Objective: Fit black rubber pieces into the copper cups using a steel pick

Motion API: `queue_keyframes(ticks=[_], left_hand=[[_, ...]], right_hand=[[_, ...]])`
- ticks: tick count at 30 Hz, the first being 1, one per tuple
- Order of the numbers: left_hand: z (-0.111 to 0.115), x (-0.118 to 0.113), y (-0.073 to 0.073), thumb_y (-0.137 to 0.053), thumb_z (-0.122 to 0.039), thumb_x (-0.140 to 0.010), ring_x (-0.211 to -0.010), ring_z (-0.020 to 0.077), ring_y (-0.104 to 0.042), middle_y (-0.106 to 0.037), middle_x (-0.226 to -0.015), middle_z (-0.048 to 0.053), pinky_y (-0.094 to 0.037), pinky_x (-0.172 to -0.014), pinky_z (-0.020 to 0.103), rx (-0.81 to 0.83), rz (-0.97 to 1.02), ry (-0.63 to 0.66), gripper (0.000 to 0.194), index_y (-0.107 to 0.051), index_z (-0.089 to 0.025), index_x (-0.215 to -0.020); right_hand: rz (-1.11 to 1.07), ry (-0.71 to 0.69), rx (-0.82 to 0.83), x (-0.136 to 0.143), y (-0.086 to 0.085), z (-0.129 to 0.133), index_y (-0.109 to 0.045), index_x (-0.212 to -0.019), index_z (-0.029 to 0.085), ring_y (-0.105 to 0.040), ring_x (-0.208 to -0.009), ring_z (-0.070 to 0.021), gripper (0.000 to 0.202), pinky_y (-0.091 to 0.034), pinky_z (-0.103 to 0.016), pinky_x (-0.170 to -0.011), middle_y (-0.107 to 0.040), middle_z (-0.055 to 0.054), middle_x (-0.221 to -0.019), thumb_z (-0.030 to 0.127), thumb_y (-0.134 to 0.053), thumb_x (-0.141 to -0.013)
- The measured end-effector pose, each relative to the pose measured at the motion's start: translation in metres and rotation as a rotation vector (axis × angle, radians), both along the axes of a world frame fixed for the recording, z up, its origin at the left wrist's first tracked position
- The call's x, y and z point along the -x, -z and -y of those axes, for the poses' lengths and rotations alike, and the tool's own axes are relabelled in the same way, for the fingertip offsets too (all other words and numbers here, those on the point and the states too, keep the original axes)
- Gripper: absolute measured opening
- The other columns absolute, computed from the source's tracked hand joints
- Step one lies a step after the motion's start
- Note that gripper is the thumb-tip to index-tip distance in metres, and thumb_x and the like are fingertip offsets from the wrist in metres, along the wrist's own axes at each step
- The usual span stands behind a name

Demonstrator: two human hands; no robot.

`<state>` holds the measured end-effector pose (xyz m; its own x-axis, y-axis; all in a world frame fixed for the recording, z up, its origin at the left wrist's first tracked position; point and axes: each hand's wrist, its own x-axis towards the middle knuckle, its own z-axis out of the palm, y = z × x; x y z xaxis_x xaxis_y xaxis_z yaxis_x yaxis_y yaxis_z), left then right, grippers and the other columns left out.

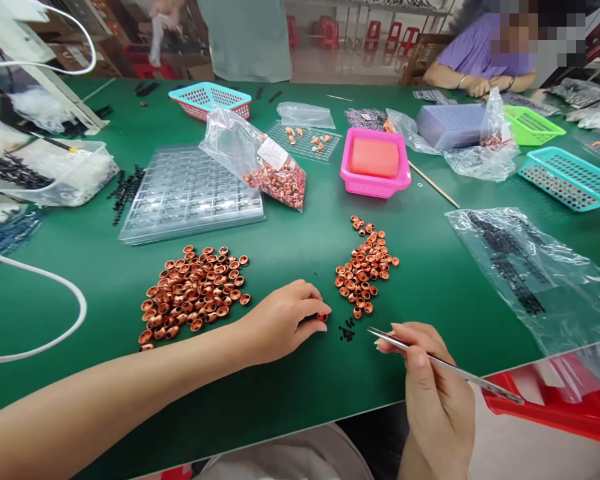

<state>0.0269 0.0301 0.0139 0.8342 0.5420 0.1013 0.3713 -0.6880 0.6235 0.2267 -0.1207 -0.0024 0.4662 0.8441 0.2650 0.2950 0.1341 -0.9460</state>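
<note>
My left hand [285,320] pinches one small copper-coloured cup-shaped part [322,317] between thumb and forefinger, low over the green table. In my right hand [430,380] is a pair of metal tweezers [450,367], its tips pointing left toward a little cluster of tiny black pieces [347,331]. Whether the tips grip anything is too small to tell. A large pile of copper-coloured cups [193,290] lies left of my left hand. Beyond the black pieces is a smaller pile of the same cups [365,267].
Stacked clear plastic trays [180,193] and a bag of copper cups [283,180] lie at back left. A pink basket [375,183] with an orange block stands behind the smaller pile. At right is a bag of black parts [515,260]. Another person [470,60] sits across the table.
</note>
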Motion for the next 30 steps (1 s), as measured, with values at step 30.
queue_keyframes(ticks=[30], left_hand=[[0.002, 0.009, 0.001, -0.065, -0.018, -0.09, -0.092, 0.0207, -0.056, -0.064, -0.096, 0.006, -0.049, -0.079, 0.033, 0.125, 0.037, -0.038, 0.005, -0.067, -0.016, -0.093]], right_hand=[[-0.086, 0.007, -0.023, 0.009, 0.009, -0.013, -0.071, -0.102, 0.023, -0.068, -0.09, -0.0238, 0.016, -0.058, -0.043, -0.073, -0.068, -0.008, -0.101, 0.022, -0.06, -0.091]])
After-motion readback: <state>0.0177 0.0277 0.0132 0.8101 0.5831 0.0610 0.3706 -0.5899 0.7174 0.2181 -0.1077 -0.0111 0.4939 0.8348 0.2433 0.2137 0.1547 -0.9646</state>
